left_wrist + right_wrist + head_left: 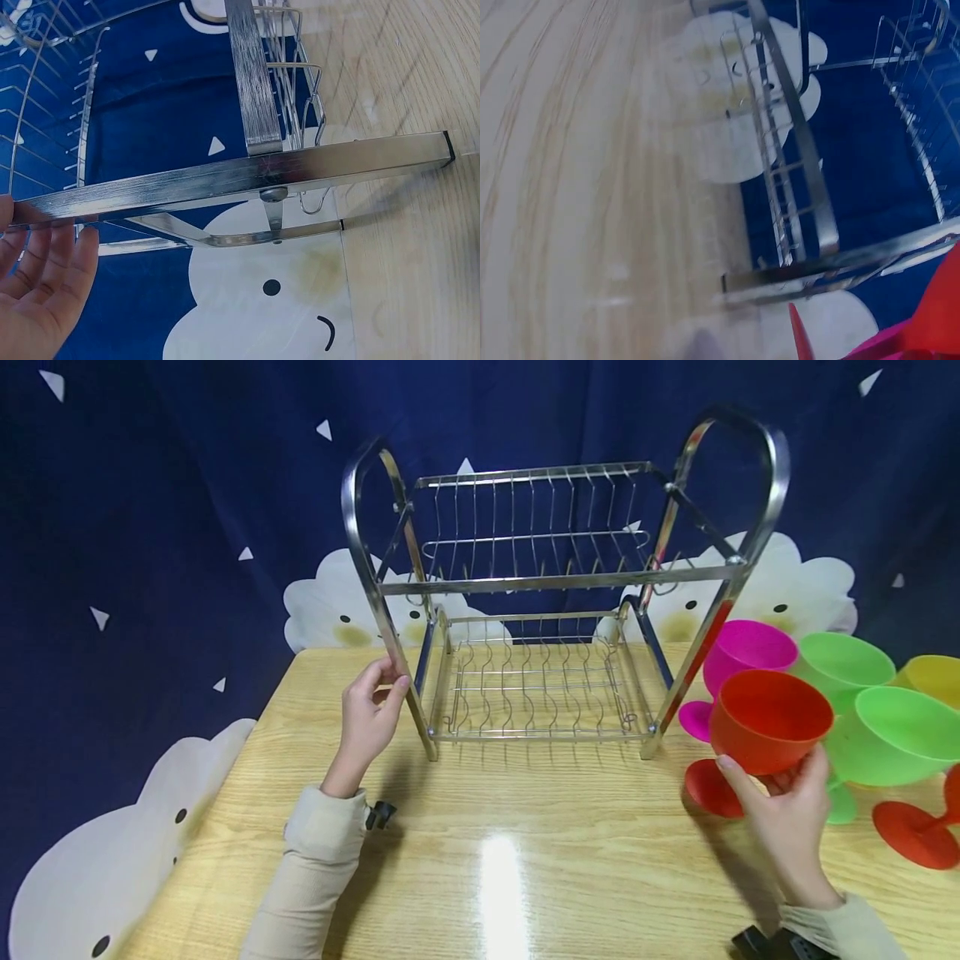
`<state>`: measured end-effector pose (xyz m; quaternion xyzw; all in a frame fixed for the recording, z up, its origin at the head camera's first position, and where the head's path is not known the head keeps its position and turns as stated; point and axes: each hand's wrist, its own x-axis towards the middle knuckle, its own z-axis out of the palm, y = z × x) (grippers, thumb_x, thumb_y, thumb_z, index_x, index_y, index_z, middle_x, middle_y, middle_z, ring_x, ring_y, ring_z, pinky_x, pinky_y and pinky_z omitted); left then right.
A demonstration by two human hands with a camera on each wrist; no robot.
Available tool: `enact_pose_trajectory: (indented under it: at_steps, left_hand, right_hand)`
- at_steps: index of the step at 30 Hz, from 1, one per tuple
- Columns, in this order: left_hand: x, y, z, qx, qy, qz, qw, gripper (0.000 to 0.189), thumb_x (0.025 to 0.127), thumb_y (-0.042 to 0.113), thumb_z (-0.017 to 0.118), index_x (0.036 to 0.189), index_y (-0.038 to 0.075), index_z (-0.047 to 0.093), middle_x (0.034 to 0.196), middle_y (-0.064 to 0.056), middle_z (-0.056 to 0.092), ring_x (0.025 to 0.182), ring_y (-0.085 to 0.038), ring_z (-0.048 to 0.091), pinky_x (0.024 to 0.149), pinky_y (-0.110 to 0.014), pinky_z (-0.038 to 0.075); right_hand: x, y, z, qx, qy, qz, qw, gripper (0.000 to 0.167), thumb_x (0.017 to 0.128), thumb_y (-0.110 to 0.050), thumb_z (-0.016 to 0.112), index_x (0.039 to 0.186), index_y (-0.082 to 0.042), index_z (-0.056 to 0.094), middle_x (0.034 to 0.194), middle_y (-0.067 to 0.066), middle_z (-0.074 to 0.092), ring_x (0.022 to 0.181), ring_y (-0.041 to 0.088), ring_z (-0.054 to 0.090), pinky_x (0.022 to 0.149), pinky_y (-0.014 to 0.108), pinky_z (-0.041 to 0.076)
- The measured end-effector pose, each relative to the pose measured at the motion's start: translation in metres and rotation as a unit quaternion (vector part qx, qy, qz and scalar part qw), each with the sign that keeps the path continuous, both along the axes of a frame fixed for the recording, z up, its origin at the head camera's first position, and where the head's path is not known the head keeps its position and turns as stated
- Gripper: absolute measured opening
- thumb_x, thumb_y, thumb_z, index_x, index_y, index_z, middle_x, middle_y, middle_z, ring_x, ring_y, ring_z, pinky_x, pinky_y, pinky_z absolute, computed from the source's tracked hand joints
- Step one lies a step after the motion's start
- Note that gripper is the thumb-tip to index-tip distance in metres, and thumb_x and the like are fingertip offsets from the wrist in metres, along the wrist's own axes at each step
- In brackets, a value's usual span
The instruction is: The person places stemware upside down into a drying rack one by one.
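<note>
A two-tier metal dish rack (525, 582) stands on the wooden table. At its left front leg, my left hand (371, 706) grips the upright between thumb and fingers. The left wrist view shows the fingers of that hand (45, 292) behind the metal bar, with the thumb mostly cut off by the frame edge. To the right of the rack, my right hand (791, 818) holds a red plastic goblet (772, 718) by its bowl, mouth upward. Part of the red goblet (937, 315) shows at the right wrist view's lower right corner; the right hand is hardly visible there.
Beside and behind the red goblet stand a magenta goblet (750, 647), green goblets (907, 735) and a yellow goblet (930, 681). Another red goblet's base (915, 835) shows at the right edge. A dark blue curtain (187, 527) hangs behind the wooden table (570, 852).
</note>
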<state>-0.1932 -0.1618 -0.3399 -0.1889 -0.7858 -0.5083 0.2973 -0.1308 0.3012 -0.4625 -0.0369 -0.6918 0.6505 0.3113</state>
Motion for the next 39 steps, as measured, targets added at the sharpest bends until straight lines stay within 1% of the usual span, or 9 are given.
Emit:
enact_pose_trajectory:
  at_steps: [5, 8, 12, 15, 20, 22, 29, 34, 39]
  left_hand:
    - [-0.002, -0.002, -0.002, -0.001, -0.007, 0.005, 1.0, 0.013, 0.085, -0.005, 0.058, 0.097, -0.011, 0.058, 0.084, -0.02, 0.061, 0.077, -0.025, 0.059, 0.063, -0.013, 0.049]
    - [0.006, 0.002, 0.007, -0.007, -0.006, 0.006, 0.9999, 0.013, 0.084, -0.008, 0.057, 0.096, -0.013, 0.057, 0.084, -0.022, 0.061, 0.077, -0.023, 0.058, 0.064, -0.013, 0.049]
    - [0.018, 0.008, 0.022, -0.015, -0.015, 0.011, 0.9997, 0.014, 0.083, -0.011, 0.056, 0.097, -0.016, 0.056, 0.084, -0.025, 0.061, 0.077, -0.025, 0.058, 0.063, -0.014, 0.049]
    - [0.022, 0.008, 0.025, -0.021, -0.016, 0.019, 0.9995, 0.016, 0.083, -0.011, 0.057, 0.098, -0.015, 0.056, 0.084, -0.024, 0.06, 0.076, -0.028, 0.058, 0.063, -0.012, 0.048]
    - [0.02, 0.002, 0.014, -0.046, 0.02, 0.041, 0.9979, 0.017, 0.079, -0.009, 0.061, 0.095, -0.012, 0.055, 0.077, -0.02, 0.059, 0.071, -0.027, 0.059, 0.058, -0.024, 0.052]
    - [0.02, 0.001, 0.01, -0.057, 0.041, 0.041, 0.9967, 0.018, 0.078, -0.009, 0.063, 0.094, -0.011, 0.055, 0.075, -0.017, 0.059, 0.069, -0.026, 0.059, 0.056, -0.029, 0.053]
    - [0.027, 0.014, 0.01, -0.062, 0.073, -0.044, 0.9944, 0.028, 0.078, -0.005, 0.064, 0.104, -0.008, 0.055, 0.082, -0.015, 0.059, 0.073, -0.026, 0.059, 0.06, -0.029, 0.054]
    - [0.03, 0.033, 0.013, -0.074, 0.031, -0.114, 0.9902, 0.044, 0.077, 0.003, 0.069, 0.116, -0.005, 0.051, 0.093, -0.015, 0.059, 0.082, -0.028, 0.058, 0.064, -0.036, 0.055]
    - [0.032, 0.053, 0.016, -0.094, -0.01, -0.168, 0.9812, 0.06, 0.074, 0.011, 0.072, 0.127, 0.0, 0.045, 0.109, -0.014, 0.056, 0.095, -0.025, 0.055, 0.07, -0.033, 0.053]
  right_hand:
    - [0.003, -0.007, 0.002, 0.017, 0.005, 0.036, 0.9992, 0.087, 0.065, 0.011, 0.075, 0.137, -0.017, 0.034, 0.127, 0.017, 0.046, 0.105, 0.024, 0.054, 0.08, 0.017, 0.048]
    - [0.005, -0.015, 0.007, 0.022, 0.013, 0.059, 0.9979, 0.087, 0.065, 0.012, 0.074, 0.137, -0.015, 0.034, 0.127, 0.018, 0.045, 0.107, 0.024, 0.053, 0.082, 0.018, 0.048]
    - [0.013, -0.039, 0.031, 0.029, 0.025, 0.084, 0.9957, 0.085, 0.065, 0.013, 0.073, 0.136, -0.011, 0.035, 0.125, 0.018, 0.046, 0.103, 0.02, 0.054, 0.081, 0.016, 0.047]
    - [0.022, -0.061, 0.056, 0.027, 0.036, 0.099, 0.994, 0.081, 0.065, 0.015, 0.071, 0.135, -0.007, 0.036, 0.121, 0.015, 0.05, 0.099, 0.014, 0.056, 0.079, 0.013, 0.047]
    - [0.032, -0.089, 0.082, 0.068, 0.012, 0.099, 0.9927, 0.08, 0.065, 0.019, 0.069, 0.134, -0.005, 0.037, 0.116, 0.003, 0.053, 0.097, 0.008, 0.055, 0.079, 0.01, 0.046]
    - [0.034, -0.097, 0.089, 0.114, -0.015, 0.083, 0.9898, 0.083, 0.064, 0.018, 0.07, 0.135, -0.006, 0.036, 0.116, -0.002, 0.053, 0.098, 0.006, 0.054, 0.08, 0.009, 0.045]
    - [0.026, -0.109, 0.088, 0.184, -0.003, 0.098, 0.978, 0.089, 0.059, 0.015, 0.076, 0.136, -0.006, 0.037, 0.118, -0.008, 0.052, 0.102, 0.004, 0.051, 0.08, 0.008, 0.043]
    - [0.019, -0.118, 0.088, 0.229, 0.03, 0.123, 0.9652, 0.09, 0.056, 0.009, 0.081, 0.134, -0.004, 0.039, 0.119, 0.01, 0.053, 0.102, -0.001, 0.05, 0.08, 0.008, 0.043]
    - [0.013, -0.126, 0.091, 0.284, 0.055, 0.139, 0.9471, 0.088, 0.054, 0.003, 0.085, 0.13, -0.004, 0.042, 0.115, 0.012, 0.056, 0.098, 0.002, 0.052, 0.076, 0.008, 0.045]
